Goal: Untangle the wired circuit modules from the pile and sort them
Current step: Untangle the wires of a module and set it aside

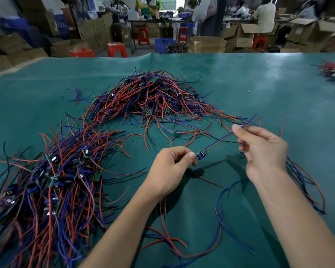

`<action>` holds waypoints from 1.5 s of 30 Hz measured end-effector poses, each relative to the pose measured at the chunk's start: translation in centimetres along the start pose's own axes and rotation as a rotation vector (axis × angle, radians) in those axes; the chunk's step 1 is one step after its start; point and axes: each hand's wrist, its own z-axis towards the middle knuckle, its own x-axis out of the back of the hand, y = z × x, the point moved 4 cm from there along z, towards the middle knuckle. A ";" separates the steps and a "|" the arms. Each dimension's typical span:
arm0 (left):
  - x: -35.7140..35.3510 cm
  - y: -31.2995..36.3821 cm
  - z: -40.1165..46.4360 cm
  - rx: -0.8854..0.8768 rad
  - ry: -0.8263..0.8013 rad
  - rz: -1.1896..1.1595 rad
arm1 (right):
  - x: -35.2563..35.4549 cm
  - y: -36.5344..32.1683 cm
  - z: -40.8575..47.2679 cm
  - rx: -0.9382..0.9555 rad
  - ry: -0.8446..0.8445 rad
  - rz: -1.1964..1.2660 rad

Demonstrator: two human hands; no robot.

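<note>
above green mat [240,84], near front of tangled pile [149,97]: left hand [170,169] pinches small module [201,154]; right hand [263,149] pinches its blue wire [220,140], taut between. sorted heap [46,182] lies at left.

— Where does the view sit?
— On the person's head, wide-angle, facing forward and down, close above the fingers [237,130].
— And beyond the fingers?
— The green bench [240,78] runs away to a blurred workshop.
</note>
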 end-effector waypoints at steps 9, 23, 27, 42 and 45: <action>0.4 -0.8 0.2 0.082 0.184 -0.102 | 3.3 -1.5 1.9 0.050 0.246 0.108; -0.5 -0.2 0.1 0.038 -0.045 -0.065 | -2.6 1.3 -2.0 0.284 -0.328 -0.273; -0.7 0.0 -0.1 0.037 -0.070 -0.027 | -0.9 -2.1 -1.5 0.390 -0.105 -0.134; 0.4 -0.5 -0.5 0.135 0.077 0.111 | -21.0 -5.4 -13.6 0.441 -0.940 -0.577; 0.7 -0.2 -0.6 0.101 0.115 0.038 | -22.2 -1.7 -10.9 0.565 -0.929 -1.010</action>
